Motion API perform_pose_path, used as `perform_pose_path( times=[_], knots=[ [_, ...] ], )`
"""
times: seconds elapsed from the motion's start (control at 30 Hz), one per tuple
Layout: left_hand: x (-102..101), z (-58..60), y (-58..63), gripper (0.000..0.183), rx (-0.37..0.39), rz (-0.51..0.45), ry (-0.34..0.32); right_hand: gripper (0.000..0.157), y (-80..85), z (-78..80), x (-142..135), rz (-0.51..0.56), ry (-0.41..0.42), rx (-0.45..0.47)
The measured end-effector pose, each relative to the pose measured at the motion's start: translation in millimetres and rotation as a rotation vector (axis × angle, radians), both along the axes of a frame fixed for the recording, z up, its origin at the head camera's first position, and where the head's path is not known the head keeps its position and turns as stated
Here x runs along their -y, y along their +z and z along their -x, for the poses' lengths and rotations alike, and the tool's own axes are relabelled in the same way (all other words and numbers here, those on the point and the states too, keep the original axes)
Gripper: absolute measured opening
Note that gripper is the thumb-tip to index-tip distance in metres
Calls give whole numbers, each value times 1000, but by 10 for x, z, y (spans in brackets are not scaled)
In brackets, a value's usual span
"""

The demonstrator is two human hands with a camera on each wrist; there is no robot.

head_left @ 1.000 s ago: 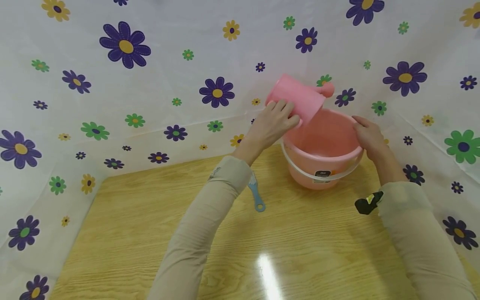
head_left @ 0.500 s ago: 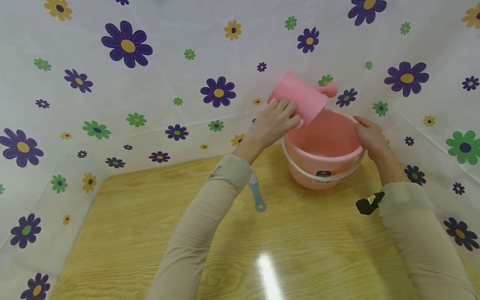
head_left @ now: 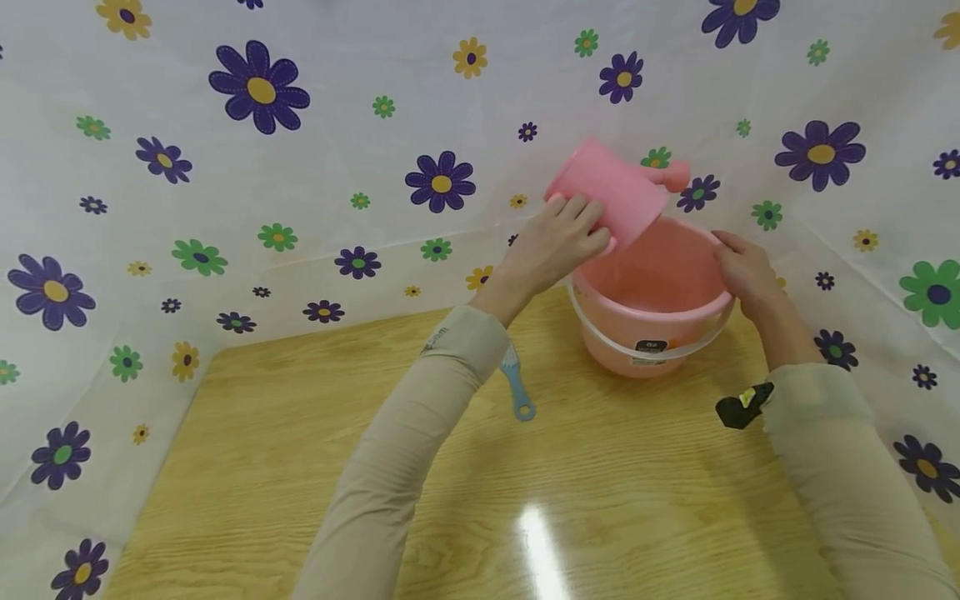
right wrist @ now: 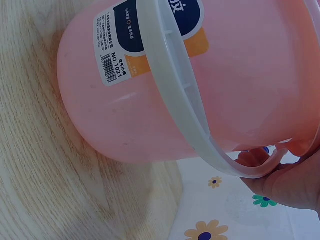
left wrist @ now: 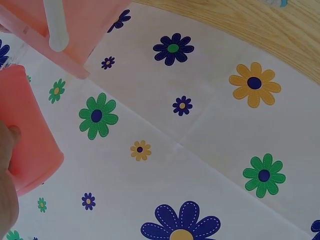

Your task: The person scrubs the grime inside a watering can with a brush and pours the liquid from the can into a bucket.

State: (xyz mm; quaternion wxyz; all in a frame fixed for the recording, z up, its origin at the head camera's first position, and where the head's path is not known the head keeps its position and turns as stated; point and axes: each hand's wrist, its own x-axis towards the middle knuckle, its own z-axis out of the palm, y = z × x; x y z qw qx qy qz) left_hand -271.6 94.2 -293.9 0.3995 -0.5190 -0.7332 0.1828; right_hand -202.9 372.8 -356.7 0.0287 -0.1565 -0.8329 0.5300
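A pink watering can (head_left: 611,192) lies tipped over the left side of a pink bucket (head_left: 622,326), its mouth down toward the bucket and its round-ended spout pointing right. My left hand (head_left: 558,242) grips the can by its handle side. In the left wrist view a clear streak like water (left wrist: 11,56) runs between the can's rim and the bucket. At the bucket's right rim, my right hand (head_left: 746,267) holds on, thumb on top; the right wrist view shows the fingers (right wrist: 255,157) under the rim beside the white bail handle (right wrist: 172,85).
A blue-handled brush (head_left: 517,387) lies on the wooden table (head_left: 300,433), left of the bucket. Behind and at both sides hangs a white flower-printed sheet (head_left: 337,50). A black object (head_left: 738,408) sits at the right sleeve's cuff.
The watering can, in my left hand, has shifted slightly right and up over the bucket. My right hand keeps its hold on the rim. The whole head view has drifted a little.
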Motion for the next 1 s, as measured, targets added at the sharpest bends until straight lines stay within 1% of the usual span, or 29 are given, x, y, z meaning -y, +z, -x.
perform_pose_path(
  times=[0.2, 0.4, 0.5, 0.7, 1.0],
  knots=[
    [-9, -31, 37, 27, -11, 34, 30, 61, 3, -6, 3, 11, 3, 10],
    [-40, -52, 51, 27, -6, 58, 18, 60, 16, -9, -4, 18, -2, 6],
    [-40, -63, 51, 26, -8, 71, 25, 61, 16, -9, 0, 20, -1, 14],
    [-35, -57, 40, 28, -34, 56, 17, 61, 17, -12, -2, 25, 3, 7],
    [-31, -31, 31, 29, -47, 38, 20, 62, -11, -14, 1, 31, -1, 10]
  ],
)
